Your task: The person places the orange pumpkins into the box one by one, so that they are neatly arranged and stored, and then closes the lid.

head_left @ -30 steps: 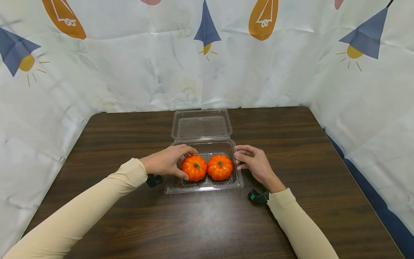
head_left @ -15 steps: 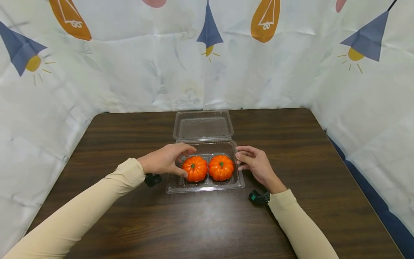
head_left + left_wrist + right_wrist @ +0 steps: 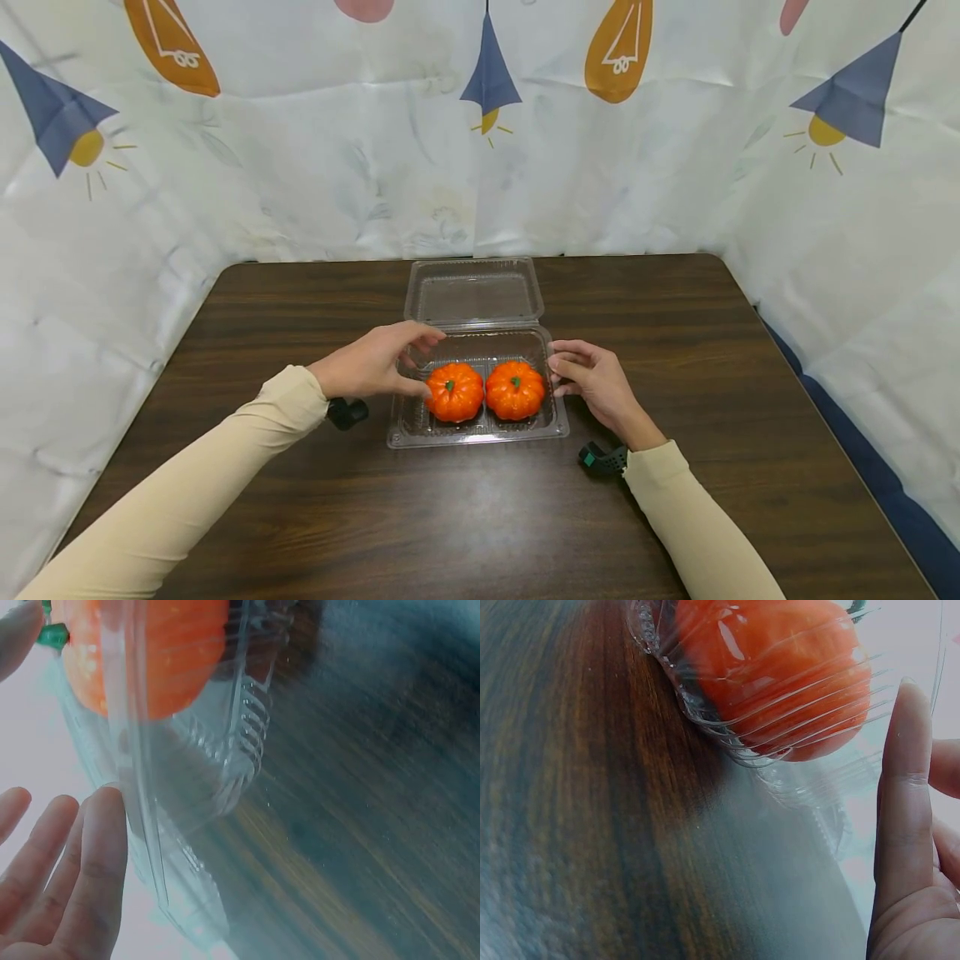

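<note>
Two glossy orange toy pumpkins with green stems, the left pumpkin (image 3: 454, 393) and the right pumpkin (image 3: 516, 390), sit side by side in a clear plastic clamshell container (image 3: 480, 437). Its hinged lid (image 3: 476, 292) lies back flat behind it. My left hand (image 3: 378, 360) hovers over the container's left side, thumb and fingers spread apart around air, the thumb tip overlapping the left pumpkin's edge. At the opposite side my right hand (image 3: 592, 379) holds the container's rim, its thumb over the edge; a straight finger (image 3: 904, 802) shows against the outer wall in the right wrist view.
The dark wood-grain table (image 3: 480, 525) carries the container near its middle. A white printed curtain (image 3: 337, 167) encloses the back and both sides, close behind the lid.
My left hand has drawn back leftward and slightly up from the left pumpkin, letting go of it, and its fingers have spread. The right hand stays at the container's rim.
</note>
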`<state>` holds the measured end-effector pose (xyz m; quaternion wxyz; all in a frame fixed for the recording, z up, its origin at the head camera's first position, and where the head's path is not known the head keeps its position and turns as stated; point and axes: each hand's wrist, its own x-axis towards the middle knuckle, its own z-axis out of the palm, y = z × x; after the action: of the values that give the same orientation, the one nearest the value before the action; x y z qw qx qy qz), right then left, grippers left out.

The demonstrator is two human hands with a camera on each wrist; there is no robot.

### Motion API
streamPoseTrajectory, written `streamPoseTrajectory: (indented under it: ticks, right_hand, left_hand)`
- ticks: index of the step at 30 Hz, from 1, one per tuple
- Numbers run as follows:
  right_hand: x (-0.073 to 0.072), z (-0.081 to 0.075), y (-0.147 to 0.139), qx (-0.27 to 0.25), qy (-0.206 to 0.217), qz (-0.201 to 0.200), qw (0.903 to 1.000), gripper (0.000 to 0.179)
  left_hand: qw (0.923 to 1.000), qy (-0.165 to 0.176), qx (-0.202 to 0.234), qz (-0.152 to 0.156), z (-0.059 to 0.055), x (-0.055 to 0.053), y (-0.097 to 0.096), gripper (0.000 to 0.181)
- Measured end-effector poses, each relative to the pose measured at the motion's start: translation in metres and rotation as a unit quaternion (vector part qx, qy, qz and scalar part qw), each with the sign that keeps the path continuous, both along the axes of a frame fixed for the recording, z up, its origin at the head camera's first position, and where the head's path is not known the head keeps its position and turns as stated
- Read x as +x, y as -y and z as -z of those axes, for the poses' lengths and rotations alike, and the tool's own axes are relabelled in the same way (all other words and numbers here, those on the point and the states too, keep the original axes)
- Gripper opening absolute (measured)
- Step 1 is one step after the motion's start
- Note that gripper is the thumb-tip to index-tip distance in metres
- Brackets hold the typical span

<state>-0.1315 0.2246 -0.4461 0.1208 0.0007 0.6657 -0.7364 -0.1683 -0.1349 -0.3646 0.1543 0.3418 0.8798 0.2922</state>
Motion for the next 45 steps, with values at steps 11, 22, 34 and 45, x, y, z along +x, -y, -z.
streamPoseTrajectory:
  ticks: [11, 22, 34, 45]
  right_hand:
    - [0.001, 0.002, -0.001, -0.002, 0.001, 0.003, 1.0000, 0.045]
    - [0.000, 0.002, -0.001, -0.003, 0.003, 0.004, 1.0000, 0.045]
    - [0.000, 0.002, -0.001, -0.007, 0.005, 0.003, 1.0000, 0.046]
    - [-0.001, 0.002, -0.001, -0.007, -0.001, -0.002, 1.0000, 0.045]
  left_hand:
    - [0.9985, -0.021, 0.038, -0.032, 0.004, -0.012, 0.012, 0.077]
    - [0.9951, -0.017, 0.047, -0.085, 0.007, -0.026, 0.025, 0.071]
    - [0.9889, -0.034, 0.060, -0.131, 0.017, -0.038, 0.034, 0.066]
    - [0.9790, -0.037, 0.076, -0.185, 0.027, -0.052, 0.034, 0.062]
